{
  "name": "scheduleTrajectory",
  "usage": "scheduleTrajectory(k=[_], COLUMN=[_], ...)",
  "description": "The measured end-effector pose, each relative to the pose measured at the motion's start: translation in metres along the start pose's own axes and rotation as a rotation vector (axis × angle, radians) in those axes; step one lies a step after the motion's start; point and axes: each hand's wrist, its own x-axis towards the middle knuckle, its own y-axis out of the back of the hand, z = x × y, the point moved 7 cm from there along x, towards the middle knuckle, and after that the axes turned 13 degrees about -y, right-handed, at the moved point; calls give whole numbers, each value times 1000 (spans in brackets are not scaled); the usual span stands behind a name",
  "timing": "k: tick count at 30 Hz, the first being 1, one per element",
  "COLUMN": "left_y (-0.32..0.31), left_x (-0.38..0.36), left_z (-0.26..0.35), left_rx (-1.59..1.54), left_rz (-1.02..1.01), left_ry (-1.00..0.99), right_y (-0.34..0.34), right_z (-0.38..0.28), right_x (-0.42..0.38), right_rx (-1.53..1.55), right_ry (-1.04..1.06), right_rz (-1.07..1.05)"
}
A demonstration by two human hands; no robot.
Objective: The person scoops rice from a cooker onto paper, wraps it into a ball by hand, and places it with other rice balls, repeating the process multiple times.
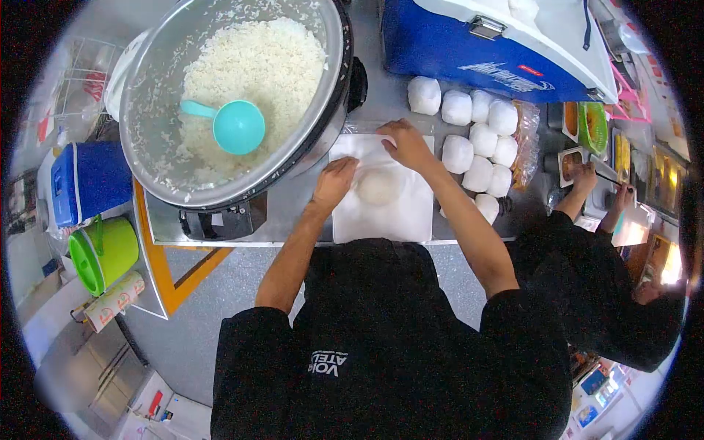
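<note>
A square white paper sheet (381, 226) lies on the metal counter in front of me. A rounded pale mound (378, 188), looking like rice, shows at its middle, apparently under a thin layer of the paper. My left hand (337, 182) is closed at the sheet's left side, fingertips on the paper beside the mound. At the far edge, my right hand (407, 145) has its fingers bent and pinched on the paper. Just right of the sheet sit several round white wrapped bundles (478, 174), close together. Plastic wrap (356, 127) lies behind the sheet.
A large pot of cooked rice (257, 55) with a turquoise scoop (238, 127) stands at the left. A blue cooler (469, 51) is at the back right. A co-worker's hands (584, 178) work near food trays (570, 165) on the right. A green jug (104, 253) stands lower left.
</note>
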Motion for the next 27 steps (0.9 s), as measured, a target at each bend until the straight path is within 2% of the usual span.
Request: scheduleTrajectory(k=[3,6,9,12,15,16,18,22,23,26,27], left_y=[3,-4,22,29,12,7,11,20,11,2,-3], left_x=[-1,-5,29,69,78,78,73,47,36,15,8], left_z=[3,-3,25,40,37,40,61,99,98,105,105], left_rx=[11,-56,42,94,-43,-91,-5,84,60,171,196], left_rz=[2,-44,77,-33,-308,-385,-363,-220,-254,-124,-128], left_ry=[-19,58,20,-20,-49,-58,-129,-139,-90,-109,-94], right_y=[-14,-13,-8,17,50,53,62,61,56,46,36], right_z=[7,8,8,-17,-28,-20,5,17,20,40,52], right_x=[3,3,-2,-20,-51,-61,-86,-145,-156,-164,-163], right_rx=[-214,-315,-296,-188,-111,-154,-239,-26,49,-31,23], right_ry=[-106,-132,-109,-3,-57,-117,-242,-302,-343,-440,-495], right_rz=[-77,-215,-266,-147,57,44,20,109,115,346,249])
